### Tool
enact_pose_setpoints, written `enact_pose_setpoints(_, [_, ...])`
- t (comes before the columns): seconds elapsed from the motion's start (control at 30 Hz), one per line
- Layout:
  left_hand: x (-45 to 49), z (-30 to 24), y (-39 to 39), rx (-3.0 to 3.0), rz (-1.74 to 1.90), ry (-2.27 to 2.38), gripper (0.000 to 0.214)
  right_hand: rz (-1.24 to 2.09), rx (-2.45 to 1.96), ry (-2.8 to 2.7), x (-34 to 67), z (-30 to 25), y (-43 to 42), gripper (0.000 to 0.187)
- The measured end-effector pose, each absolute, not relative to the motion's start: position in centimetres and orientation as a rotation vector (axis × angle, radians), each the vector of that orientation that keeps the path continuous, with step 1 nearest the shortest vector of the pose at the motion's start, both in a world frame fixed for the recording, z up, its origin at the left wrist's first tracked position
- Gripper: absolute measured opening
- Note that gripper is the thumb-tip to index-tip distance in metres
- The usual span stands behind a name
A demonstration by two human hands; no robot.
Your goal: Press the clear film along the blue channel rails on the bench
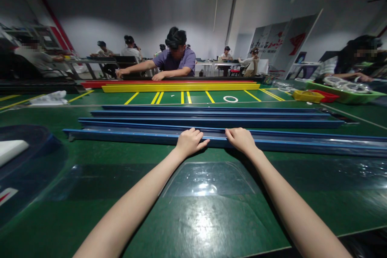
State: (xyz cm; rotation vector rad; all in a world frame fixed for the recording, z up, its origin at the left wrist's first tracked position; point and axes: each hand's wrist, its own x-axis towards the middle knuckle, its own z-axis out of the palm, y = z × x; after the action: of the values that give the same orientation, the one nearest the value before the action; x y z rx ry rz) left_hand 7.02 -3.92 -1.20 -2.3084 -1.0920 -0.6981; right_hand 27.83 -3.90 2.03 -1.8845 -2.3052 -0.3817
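Observation:
A long blue channel strip [139, 138] lies across the green table in front of me, its far right end out of view. My left hand [189, 143] curls its fingers over the strip's raised wall, with the thumb pointing right along the near side. A short stretch to the right, my right hand [241, 139] closes around the same strip. Just beyond it lie more blue channel strips [211, 122], roughly parallel. Both forearms cross a clear plastic sheet [208, 177] on the tabletop.
Yellow [181, 88] and red channel strips lie farther back, before a person in a purple shirt [184, 62]. A white ring [230, 99] lies on the table. Yellow, red and green trays [363, 97] stand at right. A dark blue rounded object [36, 157] is at left.

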Motion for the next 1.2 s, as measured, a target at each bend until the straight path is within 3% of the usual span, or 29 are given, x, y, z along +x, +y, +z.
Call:
enact_pose_setpoints(0.83, [7.0,-0.9,-4.1,-2.368,-0.657,-1.144,0.041,-0.364,-1.892,-2.324,27.7,2.3,-4.1,0.051])
enact_pose_setpoints(1.2, [7.3,1.2,-4.5,-2.553,-0.409,-1.301,0.038,-0.323,-1.922,-2.361,27.6,2.7,-4.2,0.05])
